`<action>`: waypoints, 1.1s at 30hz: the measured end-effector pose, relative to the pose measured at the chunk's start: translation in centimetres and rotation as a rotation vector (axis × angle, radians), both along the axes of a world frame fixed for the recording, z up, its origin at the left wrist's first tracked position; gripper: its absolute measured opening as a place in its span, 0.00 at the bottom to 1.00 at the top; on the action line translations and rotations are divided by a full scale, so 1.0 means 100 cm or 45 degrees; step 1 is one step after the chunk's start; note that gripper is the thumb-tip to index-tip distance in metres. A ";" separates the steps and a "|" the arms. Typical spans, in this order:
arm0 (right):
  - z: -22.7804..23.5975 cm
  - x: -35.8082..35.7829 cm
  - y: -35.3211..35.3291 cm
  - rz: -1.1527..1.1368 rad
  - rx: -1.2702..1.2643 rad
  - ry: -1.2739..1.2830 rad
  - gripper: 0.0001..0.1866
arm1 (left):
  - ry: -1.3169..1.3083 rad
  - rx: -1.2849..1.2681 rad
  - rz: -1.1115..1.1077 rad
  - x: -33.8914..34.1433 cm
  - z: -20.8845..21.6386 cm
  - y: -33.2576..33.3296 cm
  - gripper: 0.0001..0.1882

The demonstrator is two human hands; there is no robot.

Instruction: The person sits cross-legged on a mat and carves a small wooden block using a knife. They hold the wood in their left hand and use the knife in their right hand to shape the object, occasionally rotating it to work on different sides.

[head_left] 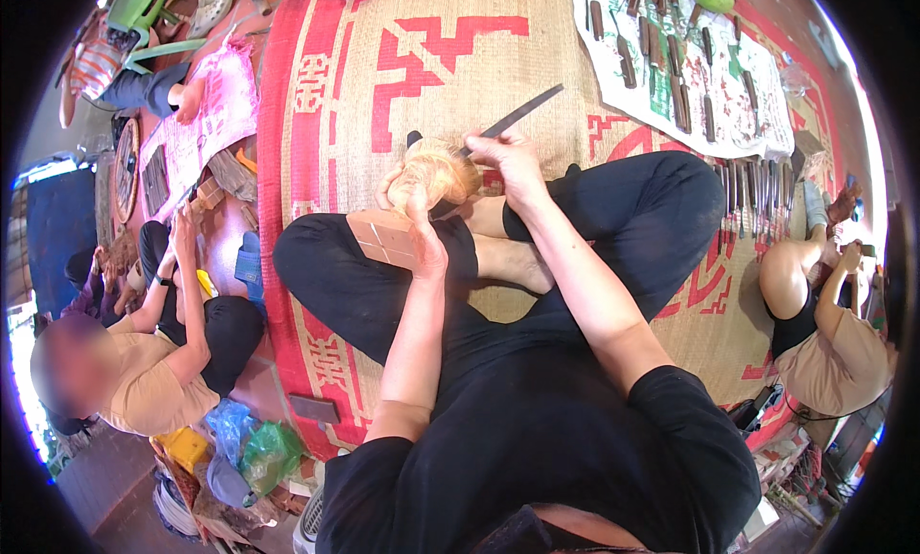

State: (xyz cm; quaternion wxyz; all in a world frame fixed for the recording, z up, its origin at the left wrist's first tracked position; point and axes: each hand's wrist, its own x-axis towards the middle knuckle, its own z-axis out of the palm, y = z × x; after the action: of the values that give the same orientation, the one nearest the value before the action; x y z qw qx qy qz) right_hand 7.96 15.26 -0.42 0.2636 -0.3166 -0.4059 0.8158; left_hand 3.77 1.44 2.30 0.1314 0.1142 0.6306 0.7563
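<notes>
In my lap is a pale wooden carving (pixel 443 175) with a rounded, worked upper part and a square, flat block base (pixel 383 240) tilted toward me. My left hand (pixel 428 236) is wrapped round it near the base, steadying it against my crossed legs. My right hand (pixel 513 163) grips a long, dark, flat file (pixel 522 111), whose free end points up and to the right. The file's near end meets the carving's right side, where my fingers partly hide it. A small dark tip shows just beyond the carving; its kind is unclear.
I sit on a red and tan woven mat (pixel 479 65). Several carving tools lie on a white cloth (pixel 613 84) at the far right, with more in a row below it. Co-workers sit at left (pixel 158 372) and right (pixel 834 362). Plastic bags (pixel 268 458) lie at lower left.
</notes>
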 end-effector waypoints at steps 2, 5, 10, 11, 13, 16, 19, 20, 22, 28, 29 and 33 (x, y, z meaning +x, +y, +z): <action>0.007 0.001 -0.005 0.112 0.000 -0.160 0.06 | -0.037 0.010 0.000 0.000 0.002 0.001 0.19; -0.014 -0.007 0.001 -0.075 -0.046 -0.014 0.05 | -0.059 0.041 0.010 0.002 0.009 0.004 0.19; -0.003 -0.004 0.010 -0.078 -0.182 -0.066 0.05 | -0.045 0.093 0.016 0.002 0.005 0.005 0.19; 0.004 -0.007 0.005 -0.027 -0.161 -0.041 0.06 | -0.061 0.101 0.018 0.003 0.005 0.005 0.19; 0.005 -0.010 -0.006 0.046 -0.042 -0.077 0.07 | -0.092 0.117 0.023 0.005 0.007 0.005 0.19; 0.002 -0.012 -0.007 0.005 -0.140 -0.052 0.07 | -0.012 -0.001 0.016 0.001 0.001 0.004 0.19; -0.015 -0.011 0.014 -0.119 -0.229 -0.111 0.08 | 0.035 0.048 -0.016 0.002 0.002 0.002 0.18; -0.013 -0.008 0.019 -0.153 -0.265 -0.154 0.08 | 0.022 0.062 -0.018 0.003 0.002 0.002 0.19; -0.010 -0.004 0.017 -0.097 -0.209 -0.153 0.08 | 0.017 0.058 -0.011 0.002 0.002 0.003 0.19; -0.010 -0.004 -0.008 0.071 -0.099 -0.052 0.08 | 0.044 0.023 -0.020 0.001 0.002 0.004 0.20; -0.012 -0.005 -0.005 0.045 -0.062 -0.055 0.08 | 0.079 -0.015 -0.022 0.001 0.002 0.004 0.21; -0.013 0.003 0.015 -0.159 -0.373 -0.178 0.09 | 0.045 0.022 -0.019 0.000 -0.005 0.001 0.20</action>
State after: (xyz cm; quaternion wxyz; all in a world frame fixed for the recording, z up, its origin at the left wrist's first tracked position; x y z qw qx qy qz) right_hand 8.21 16.76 -1.72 0.2361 -0.4320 -0.2797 0.8242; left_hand 3.79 1.56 1.83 0.1248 0.1333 0.6255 0.7586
